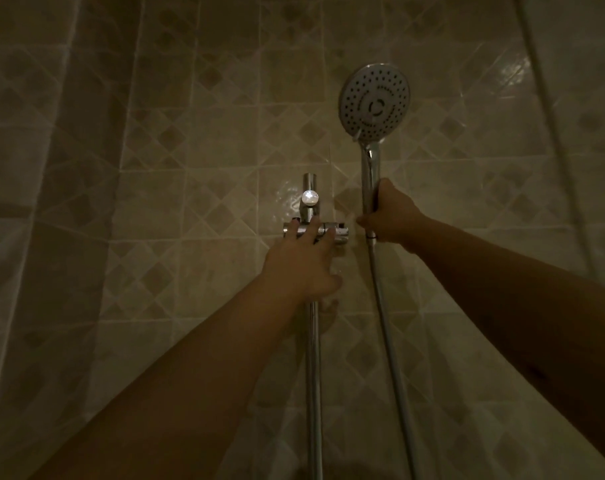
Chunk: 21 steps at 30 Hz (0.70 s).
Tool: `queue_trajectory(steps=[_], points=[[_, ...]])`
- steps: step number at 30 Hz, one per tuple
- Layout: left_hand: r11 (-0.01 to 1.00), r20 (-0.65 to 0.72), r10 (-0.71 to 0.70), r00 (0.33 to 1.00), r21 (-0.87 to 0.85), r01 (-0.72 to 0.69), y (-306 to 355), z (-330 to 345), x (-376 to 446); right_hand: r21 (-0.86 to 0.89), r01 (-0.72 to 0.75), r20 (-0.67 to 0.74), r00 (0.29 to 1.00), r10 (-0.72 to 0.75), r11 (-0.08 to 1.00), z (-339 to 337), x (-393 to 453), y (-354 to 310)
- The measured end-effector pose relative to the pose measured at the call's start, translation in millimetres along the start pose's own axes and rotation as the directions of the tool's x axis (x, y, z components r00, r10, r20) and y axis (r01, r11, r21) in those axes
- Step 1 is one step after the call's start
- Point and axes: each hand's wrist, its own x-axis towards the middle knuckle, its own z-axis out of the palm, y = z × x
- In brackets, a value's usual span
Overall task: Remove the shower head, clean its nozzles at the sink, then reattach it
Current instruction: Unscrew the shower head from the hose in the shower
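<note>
While the head camera looks up at a dim tiled wall (197, 140), I take the slide rail (313, 358) as my landmark: a chrome bar running up the middle of the view, with a bracket (335, 233) crossing it near its top and a shiny round knob (310, 197) just above that.

To the right of the rail, my right hand (393, 216) is wrapped around the lower handle of the shower head (375, 102), fingers curled about the chrome grip. The head stands upright above the fist, higher than the rail's top end, its round nozzle face turned toward me with dark dots in rings. It is apart from the bracket, held just to the right of it. From below the fist the hose (391, 348) drops down, running near the rail on its right side.

On the rail itself, my left hand (303, 265) lies over the bracket with fingers spread and mostly straight, fingertips touching the crossbar, thumb out toward the right; the palm covers the bar beneath. I cannot tell whether any finger hooks behind the metal.

Left of the rail, a pale patterned shower curtain (45, 202) hangs along the edge of the view.
</note>
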Motion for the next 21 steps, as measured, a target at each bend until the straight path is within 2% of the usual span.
queue_trajectory(steps=[5,7,9,11,13,14,17,21], points=[[0.995,0.197,-0.029,0.980,-0.083,0.046,3.2,-14.0,2.7,0.115,-0.117,0.094,0.990,0.106,0.987,-6.8,-38.2,20.7],[0.988,0.185,-0.020,0.982,-0.145,0.048,11.6,-20.6,-6.0,0.151,-0.153,0.140,0.981,0.132,0.977,-7.1,-54.9,25.1],[0.944,0.104,0.046,0.994,-0.331,-0.009,26.9,-12.7,-26.5,0.187,-0.183,0.191,0.970,0.147,0.965,-5.6,-73.7,27.0],[0.811,0.119,0.057,0.991,-0.584,0.024,48.0,10.0,-57.2,0.215,-0.236,0.247,0.952,0.182,0.948,-3.1,-93.4,28.3],[0.557,0.255,0.026,0.967,-0.807,0.198,69.1,33.1,-89.3,0.220,-0.293,0.300,0.928,0.221,0.931,0.1,-113.2,30.0],[0.435,0.309,0.015,0.951,-0.858,0.271,78.4,42.7,-103.6,0.219,-0.310,0.325,0.917,0.231,0.925,2.7,-122.6,31.9],[0.229,0.352,-0.088,0.932,-0.903,0.363,96.5,69.9,-136.1,0.203,-0.359,0.377,0.887,0.266,0.911,13.4,-151.6,36.5],[0.028,0.397,-0.152,0.905,-0.914,0.405,109.0,90.7,-176.3,0.151,-0.415,0.400,0.856,0.328,0.897,27.4,-191.6,43.8]])
